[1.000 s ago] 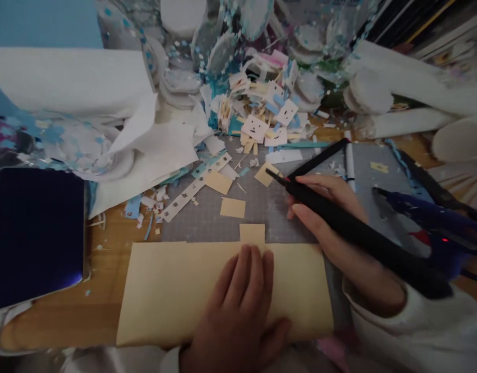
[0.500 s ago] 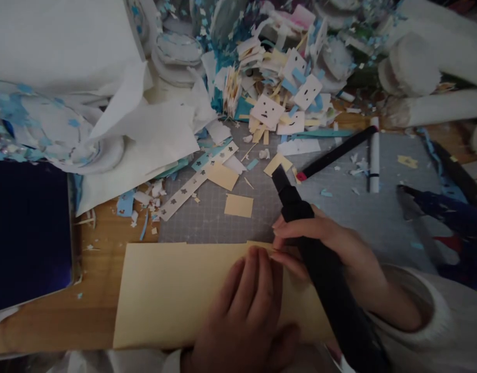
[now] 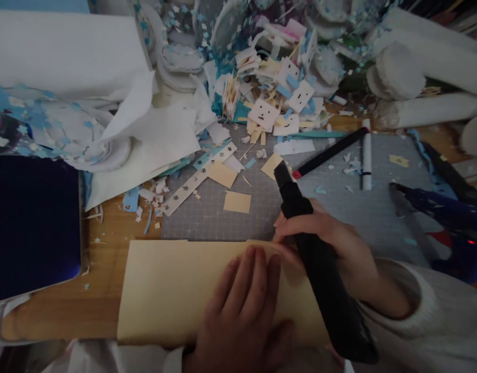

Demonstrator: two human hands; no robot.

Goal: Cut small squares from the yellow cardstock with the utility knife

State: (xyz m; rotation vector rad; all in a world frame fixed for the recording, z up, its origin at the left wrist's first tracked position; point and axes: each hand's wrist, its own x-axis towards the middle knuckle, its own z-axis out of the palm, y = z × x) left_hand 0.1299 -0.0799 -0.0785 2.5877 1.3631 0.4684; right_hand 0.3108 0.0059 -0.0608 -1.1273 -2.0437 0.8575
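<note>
My left hand (image 3: 242, 316) lies flat with fingers stretched out on a large cream paper sheet (image 3: 172, 290), pressing it onto the wooden table. My right hand (image 3: 331, 248) is wrapped round a long black tool (image 3: 316, 254) whose tip points up-left over the grey cutting mat (image 3: 207, 217). The right fingertips pinch the top edge of the cream sheet beside my left fingertips. A small cream square (image 3: 237, 202) lies on the mat just above the sheet.
A heap of paper scraps and small white face squares (image 3: 269, 103) fills the back. White paper (image 3: 153, 140) lies at left, a dark tablet (image 3: 32, 228) at far left. A white pen (image 3: 366, 155), a black stick (image 3: 331, 151) and a blue glue gun (image 3: 444, 217) lie at right.
My right hand swung the black tool from pointing left-up across the mat to near upright and came down to the sheet's top edge. The small tab above the sheet is now covered.
</note>
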